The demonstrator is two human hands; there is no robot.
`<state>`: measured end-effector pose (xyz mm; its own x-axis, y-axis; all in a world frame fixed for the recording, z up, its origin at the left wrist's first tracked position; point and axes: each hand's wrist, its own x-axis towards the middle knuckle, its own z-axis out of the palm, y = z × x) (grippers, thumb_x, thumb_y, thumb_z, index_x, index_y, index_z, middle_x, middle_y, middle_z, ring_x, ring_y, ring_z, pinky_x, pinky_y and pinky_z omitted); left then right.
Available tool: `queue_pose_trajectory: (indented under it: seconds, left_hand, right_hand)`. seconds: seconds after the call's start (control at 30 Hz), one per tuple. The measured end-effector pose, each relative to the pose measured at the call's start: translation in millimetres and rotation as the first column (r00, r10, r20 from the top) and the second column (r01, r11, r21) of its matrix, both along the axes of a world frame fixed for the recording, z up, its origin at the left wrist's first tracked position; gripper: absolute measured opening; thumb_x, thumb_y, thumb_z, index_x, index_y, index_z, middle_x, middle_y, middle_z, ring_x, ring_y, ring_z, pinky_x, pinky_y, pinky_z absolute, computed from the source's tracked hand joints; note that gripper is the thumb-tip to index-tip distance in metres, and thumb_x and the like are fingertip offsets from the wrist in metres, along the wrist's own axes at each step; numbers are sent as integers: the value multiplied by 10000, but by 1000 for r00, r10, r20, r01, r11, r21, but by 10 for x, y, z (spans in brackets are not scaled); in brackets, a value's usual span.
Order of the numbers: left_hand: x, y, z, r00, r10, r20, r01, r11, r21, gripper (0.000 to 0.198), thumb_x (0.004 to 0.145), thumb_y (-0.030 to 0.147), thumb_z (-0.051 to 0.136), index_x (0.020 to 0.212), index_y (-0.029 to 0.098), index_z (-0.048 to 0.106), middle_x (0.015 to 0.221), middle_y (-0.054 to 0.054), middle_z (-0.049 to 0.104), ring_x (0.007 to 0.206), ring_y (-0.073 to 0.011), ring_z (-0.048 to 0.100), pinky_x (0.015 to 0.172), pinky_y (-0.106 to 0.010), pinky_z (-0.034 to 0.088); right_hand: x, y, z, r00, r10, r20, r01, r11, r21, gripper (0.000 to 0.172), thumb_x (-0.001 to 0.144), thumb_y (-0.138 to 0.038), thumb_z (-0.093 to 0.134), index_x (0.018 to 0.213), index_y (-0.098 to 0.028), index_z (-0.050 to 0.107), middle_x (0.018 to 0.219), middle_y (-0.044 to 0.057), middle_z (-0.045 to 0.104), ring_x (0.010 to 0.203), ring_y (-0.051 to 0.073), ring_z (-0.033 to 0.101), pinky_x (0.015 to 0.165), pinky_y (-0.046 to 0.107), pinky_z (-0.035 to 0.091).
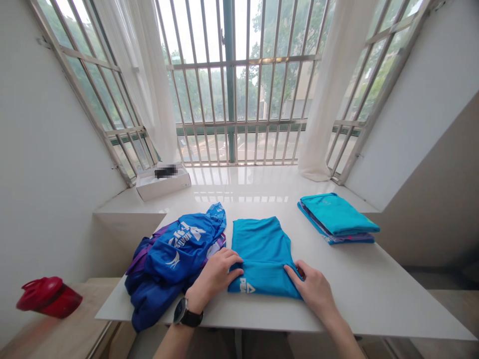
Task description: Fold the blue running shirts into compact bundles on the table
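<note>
A teal-blue shirt (pixel 262 244), partly folded, lies near the table's front edge, its lower part turned up over the rest. White lettering and a triangle logo show at its bottom left. My left hand (pixel 220 269), with a black watch on the wrist, pinches the shirt's left side at the fold. At the right end of the same fold, my right hand (pixel 312 284) grips the cloth, thumb on top and fingertips partly hidden. Just left of the shirt lies a loose heap of blue and purple clothes (pixel 175 249), close to my left forearm.
A neat stack of folded clothes (pixel 339 217) sits on the table (pixel 359 289) at the right. On the window sill stands a white box (pixel 164 184) with a blurred dark item on it. A red lidded container (pixel 52 297) is at lower left. Barred windows face me.
</note>
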<state>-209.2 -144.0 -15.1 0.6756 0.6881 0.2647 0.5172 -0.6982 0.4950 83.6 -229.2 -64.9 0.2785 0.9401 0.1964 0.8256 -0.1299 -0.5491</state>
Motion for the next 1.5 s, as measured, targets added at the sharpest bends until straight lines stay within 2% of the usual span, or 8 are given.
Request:
queue_pose_trajectory:
  seconds: [0.27, 0.43, 0.6, 0.7, 0.83, 1.03, 1.23, 1.5]
  left_hand:
    - [46, -14, -34, 999, -9, -35, 8, 1000, -14, 106, 913, 201, 674, 1009, 241, 696, 1037, -10, 696, 994, -195, 597, 893, -304, 476]
    - [140, -20, 18, 987, 25, -156, -27, 1000, -7, 103, 915, 229, 668, 1010, 238, 706, 1025, -24, 694, 979, -219, 592, 867, -332, 462]
    - [235, -9, 88, 949, 122, -291, -119, 993, 27, 137, 930, 312, 639, 1010, 238, 723, 1005, -58, 692, 975, -258, 598, 838, -378, 451]
    - [276, -21, 100, 937, 94, -337, -74, 995, 73, 116, 936, 277, 621, 982, 244, 723, 988, -53, 685, 973, -262, 593, 841, -394, 439]
    - [291, -59, 91, 956, 28, -291, -4, 997, 81, 102, 938, 239, 610, 989, 250, 697, 997, -33, 667, 969, -236, 584, 855, -376, 431]
    - [248, -62, 48, 978, 25, -205, -15, 999, 52, 43, 930, 222, 630, 958, 230, 662, 979, -24, 668, 954, -227, 583, 843, -357, 428]
    - [200, -81, -14, 997, 72, 7, -72, 997, -6, 92, 962, 234, 583, 961, 239, 675, 968, -23, 685, 950, -206, 598, 882, -340, 442]
    - [154, -100, -34, 982, 176, 66, -170, 981, -89, 141, 938, 290, 597, 940, 248, 731, 920, -39, 713, 916, -227, 625, 851, -351, 472]
  right_hand:
    - [4, 6, -15, 1000, -9, -24, 9, 1000, -3, 500, 889, -701, 423, 709, -252, 549, 618, 3, 600, 575, 188, 588, 541, 257, 384]
    - [-2, 13, -12, 1000, -15, -20, 15, 1000, -17, 477, 900, -676, 426, 710, -253, 540, 626, 4, 612, 591, 196, 602, 552, 263, 370]
    - [-13, 8, -2, 1000, -22, -10, 22, 999, -25, 458, 913, -653, 432, 726, -253, 551, 650, 9, 633, 615, 198, 615, 564, 264, 368]
    - [-14, 11, -13, 1000, -27, 6, 27, 999, -23, 445, 920, -636, 437, 718, -251, 534, 649, 5, 632, 616, 195, 617, 559, 258, 363]
    - [-13, 12, -26, 1000, -11, 6, 11, 1000, -22, 444, 928, -636, 426, 733, -252, 535, 659, 4, 638, 619, 193, 622, 558, 253, 365]
    - [-19, -4, -14, 1000, -8, 21, 8, 1000, -10, 430, 937, -616, 426, 738, -252, 540, 668, 8, 655, 619, 195, 629, 561, 256, 366]
    - [-46, -13, 45, 999, -11, 42, 11, 1000, 5, 415, 941, -590, 431, 750, -249, 570, 680, 20, 677, 621, 201, 638, 561, 262, 362]
    - [-57, -16, 63, 999, -22, 48, 22, 1000, -5, 413, 946, -574, 423, 746, -247, 578, 682, 27, 679, 622, 203, 635, 565, 266, 361]
